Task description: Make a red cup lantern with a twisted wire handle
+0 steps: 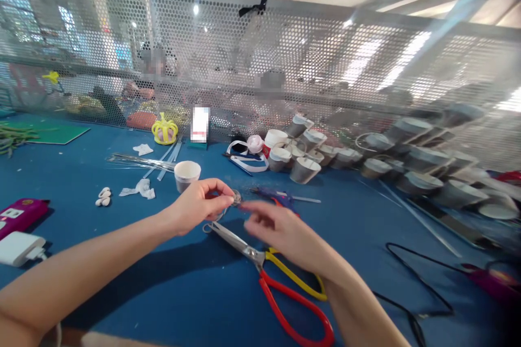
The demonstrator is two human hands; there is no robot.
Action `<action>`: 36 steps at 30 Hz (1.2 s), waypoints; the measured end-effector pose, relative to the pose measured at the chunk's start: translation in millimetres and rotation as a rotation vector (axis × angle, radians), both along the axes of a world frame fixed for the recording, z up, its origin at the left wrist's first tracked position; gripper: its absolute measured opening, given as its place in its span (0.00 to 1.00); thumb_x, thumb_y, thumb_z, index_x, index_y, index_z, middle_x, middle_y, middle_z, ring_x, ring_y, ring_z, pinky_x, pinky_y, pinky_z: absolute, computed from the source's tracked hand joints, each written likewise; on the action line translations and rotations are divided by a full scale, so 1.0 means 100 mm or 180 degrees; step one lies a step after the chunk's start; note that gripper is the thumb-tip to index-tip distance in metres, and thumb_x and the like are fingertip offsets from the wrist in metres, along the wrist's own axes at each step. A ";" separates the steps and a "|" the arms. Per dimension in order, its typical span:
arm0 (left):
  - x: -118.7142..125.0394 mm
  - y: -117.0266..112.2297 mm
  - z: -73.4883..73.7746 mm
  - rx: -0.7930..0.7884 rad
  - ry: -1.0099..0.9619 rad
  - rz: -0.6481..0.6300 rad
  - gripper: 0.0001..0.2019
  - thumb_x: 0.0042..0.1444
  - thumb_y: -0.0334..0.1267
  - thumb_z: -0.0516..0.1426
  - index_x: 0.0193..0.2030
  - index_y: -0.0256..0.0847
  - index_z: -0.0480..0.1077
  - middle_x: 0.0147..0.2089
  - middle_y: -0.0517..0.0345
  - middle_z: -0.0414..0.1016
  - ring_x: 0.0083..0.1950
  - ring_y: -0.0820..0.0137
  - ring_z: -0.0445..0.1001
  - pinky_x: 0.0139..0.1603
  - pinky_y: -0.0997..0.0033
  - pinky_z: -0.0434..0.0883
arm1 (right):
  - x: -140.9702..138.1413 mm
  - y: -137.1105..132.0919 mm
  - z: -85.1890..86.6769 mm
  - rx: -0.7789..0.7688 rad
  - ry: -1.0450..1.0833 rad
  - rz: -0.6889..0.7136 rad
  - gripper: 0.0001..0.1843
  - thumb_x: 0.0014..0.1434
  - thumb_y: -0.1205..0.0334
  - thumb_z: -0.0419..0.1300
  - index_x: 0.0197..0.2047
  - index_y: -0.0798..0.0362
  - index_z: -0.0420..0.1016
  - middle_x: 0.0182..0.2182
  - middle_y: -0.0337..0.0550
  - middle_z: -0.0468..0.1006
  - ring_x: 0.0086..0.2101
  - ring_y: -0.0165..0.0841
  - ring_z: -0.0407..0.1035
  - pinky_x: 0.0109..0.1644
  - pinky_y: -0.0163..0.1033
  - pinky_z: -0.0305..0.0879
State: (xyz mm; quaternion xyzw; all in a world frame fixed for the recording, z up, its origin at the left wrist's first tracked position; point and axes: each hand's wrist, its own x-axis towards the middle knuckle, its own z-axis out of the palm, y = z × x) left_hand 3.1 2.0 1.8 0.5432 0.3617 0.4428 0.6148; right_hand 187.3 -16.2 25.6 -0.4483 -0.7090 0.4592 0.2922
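My left hand (199, 203) pinches a small round coil (236, 198), greyish and wire-like, between thumb and fingertips. Just right of the coil, my right hand (280, 227) hovers with its index finger stretched towards it; the fingers look apart, somewhat blurred, and nothing shows in them. Large scissors (254, 254) with one red and one yellow handle lie beneath my right hand, blades pointing up left. A thin wire ring (207, 227) is by their tip. Behind my left hand stands a small whitish cup (187, 173).
Grey pots (305, 169) crowd the back right against a perforated metal screen (228, 65). Pliers-like blue tool (277, 195) lies beyond my right hand. A yellow crown-shaped piece (164, 130), phone (199, 124), white scraps (142, 188), a power strip (24, 214) and black cable (419, 276) surround the work area.
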 end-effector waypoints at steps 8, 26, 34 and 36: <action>0.02 -0.01 -0.02 0.0028 0.0077 0.0077 0.08 0.45 0.38 0.58 0.28 0.36 0.62 0.15 0.71 0.56 0.16 0.84 0.50 0.17 0.80 0.47 | -0.09 0.02 -0.09 0.0447 0.0052 -0.0535 0.16 0.48 0.61 0.58 0.42 0.54 0.68 0.23 0.36 0.70 0.23 0.26 0.62 0.25 0.31 0.60; 0.02 -0.05 -0.07 0.0020 0.0095 -0.0098 0.07 0.46 0.37 0.57 0.29 0.37 0.62 0.14 0.72 0.55 0.16 0.83 0.50 0.18 0.80 0.50 | -0.14 0.10 -0.21 0.0584 0.0584 -0.0916 0.09 0.50 0.57 0.57 0.27 0.54 0.64 0.20 0.34 0.67 0.20 0.24 0.61 0.22 0.29 0.59; 0.03 -0.05 -0.07 -0.0032 -0.0030 -0.0128 0.08 0.45 0.37 0.58 0.28 0.37 0.63 0.15 0.71 0.55 0.16 0.83 0.50 0.18 0.80 0.48 | -0.16 0.10 -0.26 0.0540 0.0112 -0.0959 0.24 0.54 0.46 0.48 0.15 0.53 0.58 0.08 0.30 0.55 0.12 0.21 0.48 0.16 0.29 0.46; 0.03 -0.04 -0.07 -0.0031 -0.0072 -0.0113 0.08 0.45 0.37 0.58 0.28 0.37 0.63 0.15 0.71 0.55 0.16 0.83 0.50 0.17 0.80 0.48 | -0.17 0.10 -0.26 0.0478 0.0156 -0.0960 0.21 0.52 0.48 0.52 0.17 0.54 0.59 0.10 0.30 0.57 0.13 0.21 0.50 0.16 0.28 0.48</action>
